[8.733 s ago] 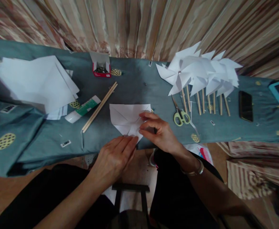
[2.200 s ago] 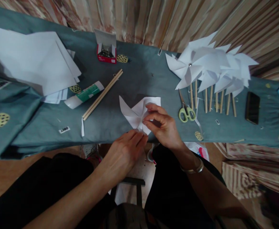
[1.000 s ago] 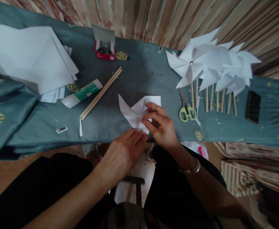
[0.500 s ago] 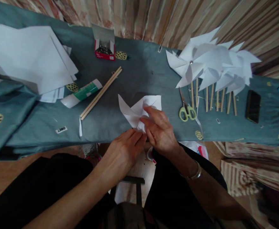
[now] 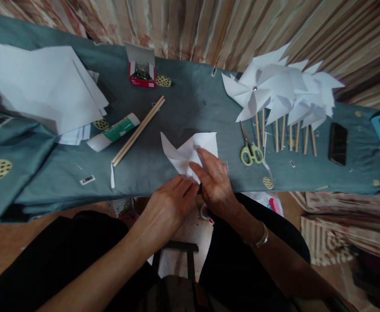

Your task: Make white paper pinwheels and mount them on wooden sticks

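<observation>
From my remote seat I'm seeing stacked white paper (image 5: 47,82) lying at the left of the surface (image 5: 190,117), then a green-and-white tube (image 5: 113,132) and two sticks (image 5: 139,132). The left hand (image 5: 173,201), fingers held together, is gripping the near side of the folded paper (image 5: 182,157) (its thumb is hiding from me) by the surface's near edge. The right hand (image 5: 217,180), half open, is touching the sheet with parted thumb and forefinger. Scissors (image 5: 251,154) are lying farther right, near white pinwheels (image 5: 274,89).

Patterned curtains (image 5: 183,30) and pineapple-print tablecloth (image 5: 183,106) suggest a home.
</observation>
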`<act>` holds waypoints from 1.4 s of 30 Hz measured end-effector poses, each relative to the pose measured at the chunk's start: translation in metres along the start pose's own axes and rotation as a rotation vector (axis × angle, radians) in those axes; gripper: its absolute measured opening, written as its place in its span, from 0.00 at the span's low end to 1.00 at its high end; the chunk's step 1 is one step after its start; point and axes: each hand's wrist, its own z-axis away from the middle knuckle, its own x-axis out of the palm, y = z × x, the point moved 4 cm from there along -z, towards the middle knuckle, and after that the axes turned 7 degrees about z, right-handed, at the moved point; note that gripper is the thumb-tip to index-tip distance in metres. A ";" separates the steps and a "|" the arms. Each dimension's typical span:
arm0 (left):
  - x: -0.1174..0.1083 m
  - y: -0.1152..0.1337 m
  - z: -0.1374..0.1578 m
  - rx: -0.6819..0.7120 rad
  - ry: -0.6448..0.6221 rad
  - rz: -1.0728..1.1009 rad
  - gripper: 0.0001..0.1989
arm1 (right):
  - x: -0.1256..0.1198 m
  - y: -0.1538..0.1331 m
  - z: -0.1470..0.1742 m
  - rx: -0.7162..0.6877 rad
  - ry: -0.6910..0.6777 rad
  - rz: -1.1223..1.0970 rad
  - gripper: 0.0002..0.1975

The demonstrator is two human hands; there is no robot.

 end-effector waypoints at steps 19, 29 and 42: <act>0.000 -0.001 -0.003 0.009 0.003 -0.157 0.08 | -0.022 0.050 -0.033 0.221 -0.020 -0.152 0.24; -0.002 0.002 -0.004 0.064 0.054 -0.197 0.11 | 0.000 0.056 -0.075 0.091 -0.227 -0.024 0.22; -0.030 -0.029 -0.001 -0.042 0.069 -0.260 0.14 | -0.024 0.091 -0.048 0.434 -0.146 -0.260 0.14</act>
